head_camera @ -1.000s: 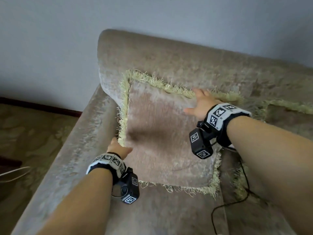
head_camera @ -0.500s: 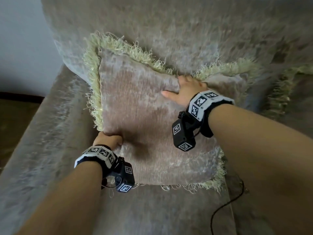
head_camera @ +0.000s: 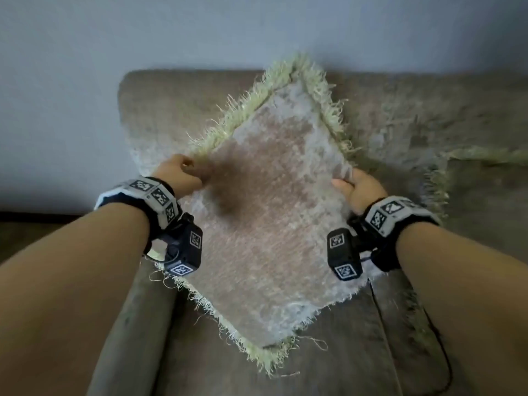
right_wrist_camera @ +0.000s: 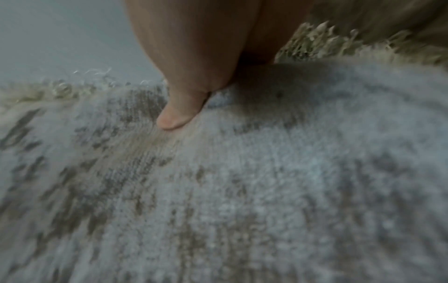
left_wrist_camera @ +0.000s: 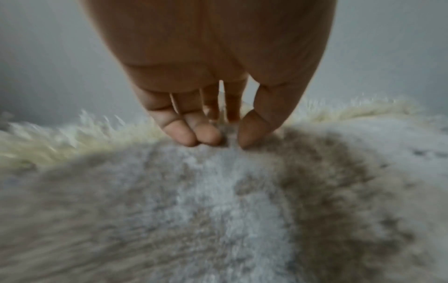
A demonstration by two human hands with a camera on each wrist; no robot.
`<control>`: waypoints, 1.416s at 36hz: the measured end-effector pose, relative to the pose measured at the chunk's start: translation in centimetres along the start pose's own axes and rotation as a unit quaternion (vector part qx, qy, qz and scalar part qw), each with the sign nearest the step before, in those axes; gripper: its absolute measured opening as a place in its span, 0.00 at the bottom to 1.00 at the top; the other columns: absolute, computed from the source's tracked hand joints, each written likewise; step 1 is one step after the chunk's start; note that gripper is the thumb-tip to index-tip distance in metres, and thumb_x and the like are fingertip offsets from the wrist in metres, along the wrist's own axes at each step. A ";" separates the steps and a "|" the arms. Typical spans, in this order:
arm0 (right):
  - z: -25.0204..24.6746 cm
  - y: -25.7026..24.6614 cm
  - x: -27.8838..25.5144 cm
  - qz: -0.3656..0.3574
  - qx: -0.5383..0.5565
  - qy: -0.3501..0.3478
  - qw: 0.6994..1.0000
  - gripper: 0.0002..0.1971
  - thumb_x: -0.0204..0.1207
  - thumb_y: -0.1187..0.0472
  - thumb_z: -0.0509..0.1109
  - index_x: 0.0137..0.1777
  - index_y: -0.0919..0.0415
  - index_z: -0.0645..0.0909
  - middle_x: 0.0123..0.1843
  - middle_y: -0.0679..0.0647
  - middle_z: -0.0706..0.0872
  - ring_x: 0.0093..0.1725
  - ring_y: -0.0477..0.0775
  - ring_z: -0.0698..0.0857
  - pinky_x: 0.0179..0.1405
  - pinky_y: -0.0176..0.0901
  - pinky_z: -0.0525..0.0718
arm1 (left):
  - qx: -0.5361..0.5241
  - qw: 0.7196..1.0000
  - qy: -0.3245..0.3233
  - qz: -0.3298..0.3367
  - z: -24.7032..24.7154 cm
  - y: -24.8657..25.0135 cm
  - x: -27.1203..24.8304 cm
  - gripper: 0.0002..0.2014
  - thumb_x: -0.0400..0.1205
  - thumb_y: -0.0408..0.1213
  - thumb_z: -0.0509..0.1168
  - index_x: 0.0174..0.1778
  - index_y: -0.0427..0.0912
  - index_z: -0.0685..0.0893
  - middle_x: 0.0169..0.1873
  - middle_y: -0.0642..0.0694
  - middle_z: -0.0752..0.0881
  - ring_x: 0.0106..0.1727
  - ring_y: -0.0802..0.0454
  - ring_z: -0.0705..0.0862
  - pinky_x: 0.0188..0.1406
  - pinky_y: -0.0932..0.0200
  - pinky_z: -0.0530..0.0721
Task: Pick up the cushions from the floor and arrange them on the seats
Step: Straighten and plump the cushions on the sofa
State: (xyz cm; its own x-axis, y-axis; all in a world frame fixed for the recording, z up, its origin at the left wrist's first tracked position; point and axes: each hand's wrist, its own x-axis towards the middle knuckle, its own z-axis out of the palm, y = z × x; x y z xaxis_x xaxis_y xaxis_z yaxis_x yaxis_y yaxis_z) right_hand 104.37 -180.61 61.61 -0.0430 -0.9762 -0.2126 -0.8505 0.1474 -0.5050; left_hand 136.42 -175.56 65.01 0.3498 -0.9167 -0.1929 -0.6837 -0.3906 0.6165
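Head view: left hand (head_camera: 178, 176) and right hand (head_camera: 360, 189) grip opposite corners of the fringed cushion (head_camera: 271, 218) — held diamond-wise over the sofa (head_camera: 428, 324), grey wall (head_camera: 143, 32) behind.
Left wrist: fingertips (left_wrist_camera: 208, 134) and thumb pinch the cushion's edge.
Right wrist: thumb (right_wrist_camera: 179, 113) pressed on plush — fingers hidden behind.
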 end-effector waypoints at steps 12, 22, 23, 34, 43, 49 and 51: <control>5.8 5.8 -0.7 0.087 0.060 0.046 0.993 0.39 0.73 0.29 0.52 0.78 0.54 0.65 0.76 0.60 0.72 0.75 0.64 0.71 0.75 0.61 0.68 | 0.144 0.989 0.000 -0.020 7.3 -5.6 1.5 0.45 0.76 0.25 0.65 0.84 0.50 0.48 0.81 0.39 0.60 0.73 0.33 0.73 0.67 0.42 0.79; 7.4 2.8 -0.9 0.060 0.096 0.135 0.984 0.16 0.85 0.50 0.50 0.56 0.58 0.75 0.62 0.58 0.80 0.63 0.63 0.76 0.65 0.59 0.73 | 0.153 0.986 0.029 -0.050 7.7 -5.4 2.5 0.11 0.82 0.34 0.64 0.58 0.35 0.79 0.43 0.37 0.82 0.41 0.41 0.78 0.41 0.53 0.75; 7.0 2.6 -1.0 0.057 0.103 0.146 0.982 0.16 0.85 0.50 0.50 0.55 0.58 0.75 0.61 0.58 0.80 0.62 0.63 0.76 0.65 0.60 0.73 | 0.153 0.986 0.039 -0.052 7.5 -5.3 2.4 0.09 0.83 0.34 0.62 0.57 0.36 0.79 0.39 0.39 0.81 0.40 0.41 0.78 0.40 0.53 0.75; 5.3 1.4 -0.7 -0.026 0.226 0.239 0.944 0.10 0.85 0.57 0.54 0.43 0.56 0.71 0.46 0.55 0.73 0.48 0.54 0.72 0.57 0.59 0.74 | 0.107 0.985 0.134 0.007 2.8 -4.9 1.4 0.05 0.81 0.31 0.61 0.51 0.38 0.80 0.49 0.34 0.85 0.45 0.39 0.80 0.45 0.49 0.76; 2.9 -1.7 -2.0 -0.100 0.196 0.240 0.946 0.09 0.85 0.59 0.53 0.42 0.57 0.68 0.44 0.55 0.71 0.47 0.52 0.69 0.47 0.44 0.66 | 0.070 0.984 0.165 -0.018 0.1 -4.6 -1.1 0.09 0.81 0.29 0.60 0.56 0.36 0.80 0.49 0.32 0.86 0.52 0.32 0.84 0.50 0.45 0.80; 4.2 -0.2 -1.0 0.015 0.054 0.150 0.987 0.15 0.84 0.54 0.51 0.54 0.61 0.77 0.56 0.64 0.78 0.60 0.66 0.78 0.63 0.61 0.75 | 0.099 0.991 0.037 -0.086 2.2 -4.5 -0.6 0.09 0.82 0.25 0.58 0.56 0.35 0.77 0.51 0.34 0.86 0.46 0.39 0.84 0.41 0.51 0.83; 5.0 0.3 -1.4 0.045 0.027 0.130 0.990 0.16 0.84 0.52 0.51 0.59 0.60 0.74 0.61 0.64 0.76 0.64 0.66 0.77 0.67 0.64 0.72 | 0.147 0.982 0.052 -0.107 3.4 -4.5 -0.8 0.17 0.80 0.26 0.60 0.66 0.36 0.74 0.60 0.32 0.81 0.58 0.34 0.82 0.52 0.45 0.81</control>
State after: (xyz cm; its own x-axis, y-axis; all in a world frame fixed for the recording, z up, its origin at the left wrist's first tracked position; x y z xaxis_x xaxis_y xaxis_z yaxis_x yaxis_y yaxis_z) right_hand 106.80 -178.44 57.59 -0.2567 -0.9657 -0.0398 -0.8084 0.2371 -0.5387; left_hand 136.98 -173.34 59.78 0.5588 -0.8032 -0.2063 -0.7371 -0.5951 0.3203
